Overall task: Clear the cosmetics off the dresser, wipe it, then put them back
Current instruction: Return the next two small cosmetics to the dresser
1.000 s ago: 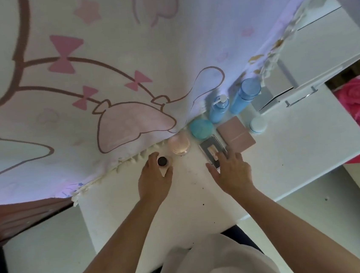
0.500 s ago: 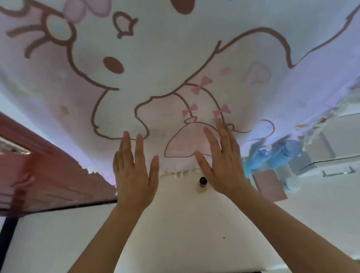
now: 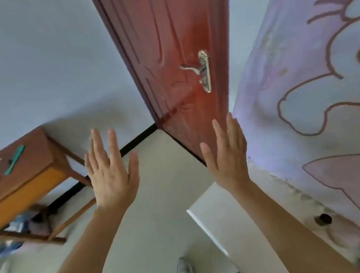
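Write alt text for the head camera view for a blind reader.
The left hand and right hand, both empty, are raised with fingers straight before a red-brown door. A corner of the white dresser shows lower right beside a cartoon-print cloth, a wooden table at left.

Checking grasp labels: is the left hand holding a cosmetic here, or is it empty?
Empty and open: the left hand is held up with its fingers straight and spread, nothing in it.
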The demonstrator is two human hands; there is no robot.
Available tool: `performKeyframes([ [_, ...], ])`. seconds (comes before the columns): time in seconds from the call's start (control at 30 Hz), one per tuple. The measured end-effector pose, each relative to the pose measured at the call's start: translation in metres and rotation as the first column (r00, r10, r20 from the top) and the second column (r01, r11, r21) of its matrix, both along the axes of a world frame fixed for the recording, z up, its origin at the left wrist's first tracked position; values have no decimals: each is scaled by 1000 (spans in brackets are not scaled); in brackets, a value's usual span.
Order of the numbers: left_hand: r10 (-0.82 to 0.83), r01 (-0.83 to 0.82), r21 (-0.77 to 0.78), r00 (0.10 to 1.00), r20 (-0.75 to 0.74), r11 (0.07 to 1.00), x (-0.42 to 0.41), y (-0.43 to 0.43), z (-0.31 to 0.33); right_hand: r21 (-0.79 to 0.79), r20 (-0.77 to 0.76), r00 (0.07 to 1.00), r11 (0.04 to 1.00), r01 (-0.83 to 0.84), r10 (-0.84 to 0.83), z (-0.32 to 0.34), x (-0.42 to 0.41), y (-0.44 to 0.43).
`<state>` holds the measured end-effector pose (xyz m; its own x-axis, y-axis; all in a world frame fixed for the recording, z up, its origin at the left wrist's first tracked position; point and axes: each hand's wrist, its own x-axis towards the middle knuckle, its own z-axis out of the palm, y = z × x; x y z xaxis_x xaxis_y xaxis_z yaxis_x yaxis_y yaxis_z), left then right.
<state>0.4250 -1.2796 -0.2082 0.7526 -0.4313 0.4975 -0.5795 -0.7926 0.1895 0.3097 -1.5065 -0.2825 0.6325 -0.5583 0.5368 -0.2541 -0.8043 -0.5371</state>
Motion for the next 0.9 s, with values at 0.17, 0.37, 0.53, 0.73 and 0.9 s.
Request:
performKeyframes([
  [0.17, 260, -259, -116, 966, -5, 959, 32, 135, 19, -119, 32, 955, 950, -288, 294, 35, 87, 111],
  [0.37, 392, -392, -79, 920, -21, 917, 75, 300, 18, -193, -9, 880, 862, -468, 475, 57, 192, 270],
  [0.53, 514, -516, -37, 857, -49, 856, 108, 441, 30, -203, -68, 786, 763, -614, 614, 69, 273, 415],
  [0.73, 600, -602, -18, 798, -48, 799, 150, 545, 32, -183, -128, 695, 672, -718, 707, 64, 334, 525],
  [0.9, 609, -612, 3, 788, -88, 791, 199, 583, 10, -175, -140, 679, 657, -734, 721, 51, 401, 567],
])
